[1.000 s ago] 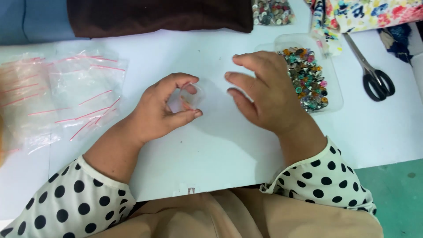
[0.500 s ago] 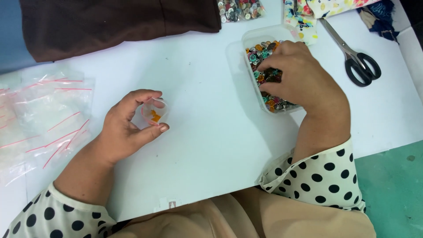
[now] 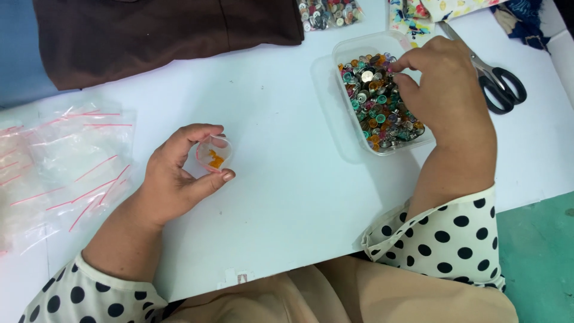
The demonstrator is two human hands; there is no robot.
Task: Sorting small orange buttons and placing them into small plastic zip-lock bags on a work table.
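Observation:
My left hand [image 3: 176, 176] holds a small clear zip bag [image 3: 213, 153] open between thumb and fingers; an orange piece lies inside it. My right hand [image 3: 439, 90] reaches into a clear plastic tray [image 3: 353, 51] filled with several coloured and metal buttons [image 3: 376, 104], with fingertips pinched together among the buttons at the tray's far side. Whether a button is between the fingertips cannot be seen. Both hands rest on a white table [image 3: 287, 179].
A pile of empty clear zip bags with red strips [image 3: 66, 161] lies at the left. Dark brown cloth [image 3: 161, 33] covers the far side. Black-handled scissors [image 3: 496, 78] lie right of the tray. A bag of buttons [image 3: 329, 12] and floral fabric [image 3: 430, 9] sit beyond.
My right hand left the small bag and moved right into the button tray, working toward its far side. My left hand kept hold of the small bag.

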